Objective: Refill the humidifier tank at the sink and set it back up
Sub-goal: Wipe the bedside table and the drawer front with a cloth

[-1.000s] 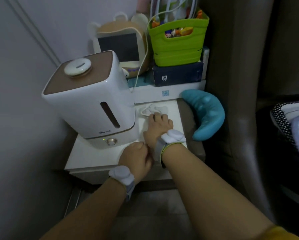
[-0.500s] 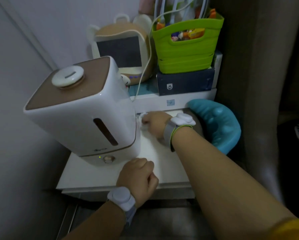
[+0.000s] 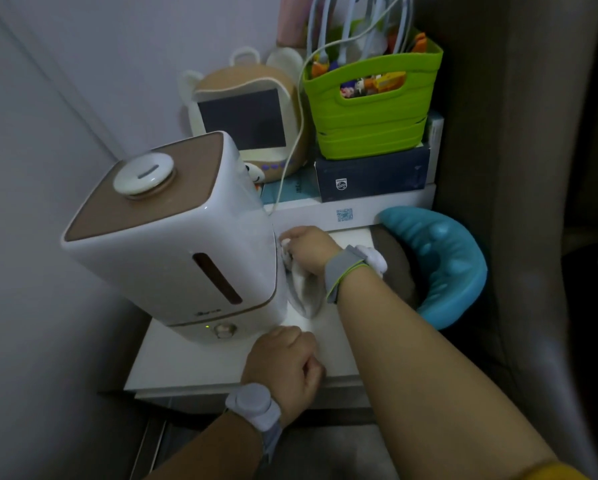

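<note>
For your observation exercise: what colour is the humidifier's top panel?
Brown, with a white round cap, on the humidifier; head view.

The tall white glossy plastic humidifier (image 3: 186, 258) had a matt tan top panel and a smooth round cap. Against its right side hung a soft white crumpled cloth (image 3: 302, 292). Behind it stood a ribbed green plastic basket (image 3: 370, 116) on a dark blue cardboard box (image 3: 370, 178).

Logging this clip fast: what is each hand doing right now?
Left hand: closed fist, holding nothing visible.
Right hand: grip on a white cloth against the humidifier side.
</note>
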`<action>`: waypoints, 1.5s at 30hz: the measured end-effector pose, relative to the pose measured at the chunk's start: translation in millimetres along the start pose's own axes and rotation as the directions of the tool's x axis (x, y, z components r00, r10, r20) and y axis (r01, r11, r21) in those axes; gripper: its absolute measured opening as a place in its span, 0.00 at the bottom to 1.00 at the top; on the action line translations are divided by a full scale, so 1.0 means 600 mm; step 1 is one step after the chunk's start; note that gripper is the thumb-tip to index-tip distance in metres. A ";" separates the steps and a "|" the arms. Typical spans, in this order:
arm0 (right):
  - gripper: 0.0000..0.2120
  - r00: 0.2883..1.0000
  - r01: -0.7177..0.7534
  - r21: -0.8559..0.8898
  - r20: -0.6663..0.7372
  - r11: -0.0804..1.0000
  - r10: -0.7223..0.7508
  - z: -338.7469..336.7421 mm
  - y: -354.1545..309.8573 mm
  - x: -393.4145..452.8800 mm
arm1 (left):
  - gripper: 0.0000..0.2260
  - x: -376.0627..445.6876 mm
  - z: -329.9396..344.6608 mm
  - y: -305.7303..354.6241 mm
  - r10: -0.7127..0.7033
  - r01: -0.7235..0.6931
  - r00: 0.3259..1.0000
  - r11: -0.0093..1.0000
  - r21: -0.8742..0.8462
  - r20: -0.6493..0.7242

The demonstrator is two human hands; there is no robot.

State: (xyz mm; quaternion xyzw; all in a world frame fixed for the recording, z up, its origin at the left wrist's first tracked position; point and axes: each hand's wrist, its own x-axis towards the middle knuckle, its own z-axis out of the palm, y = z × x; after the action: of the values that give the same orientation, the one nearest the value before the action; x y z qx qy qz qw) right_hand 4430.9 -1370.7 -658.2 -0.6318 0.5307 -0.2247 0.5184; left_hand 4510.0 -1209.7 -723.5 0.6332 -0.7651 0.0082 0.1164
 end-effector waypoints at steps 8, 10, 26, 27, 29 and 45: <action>0.16 0.991 0.135 -0.102 -0.008 0.986 -0.137 0.042 0.022 -0.009 | 0.07 0.001 -0.004 0.007 -0.014 0.013 1.000 0.999 0.037 0.027; 0.17 0.989 0.147 -0.123 -0.004 0.981 -0.148 0.053 0.023 -0.014 | 0.08 0.002 -0.006 0.007 -0.034 0.030 0.998 0.997 0.066 0.058; 0.12 0.982 0.134 0.005 0.133 0.991 -0.134 0.047 0.015 0.000 | 0.07 0.001 -0.005 0.009 -0.028 0.028 0.999 0.999 -0.018 0.028; 0.11 0.978 0.182 -0.022 0.108 0.983 -0.179 0.047 0.014 0.004 | 0.07 -0.001 -0.005 0.007 -0.026 0.026 1.000 0.999 -0.032 0.011; 0.12 0.949 0.315 -0.201 0.041 0.927 -0.314 0.040 0.014 0.011 | 0.07 0.003 -0.004 0.008 -0.006 0.006 1.000 0.999 -0.043 -0.005; 0.19 0.865 0.326 -0.926 0.211 0.191 -0.454 -0.030 0.022 0.006 | 0.07 0.000 -0.007 0.004 0.022 -0.023 0.999 0.999 -0.026 -0.040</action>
State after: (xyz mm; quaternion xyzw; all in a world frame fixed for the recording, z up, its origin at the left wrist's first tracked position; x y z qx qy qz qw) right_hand 4411.3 -1380.3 -664.8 -0.9109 0.4078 -0.0295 -0.0554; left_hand 4508.3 -1208.2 -718.8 0.6228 -0.7697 0.0118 0.1397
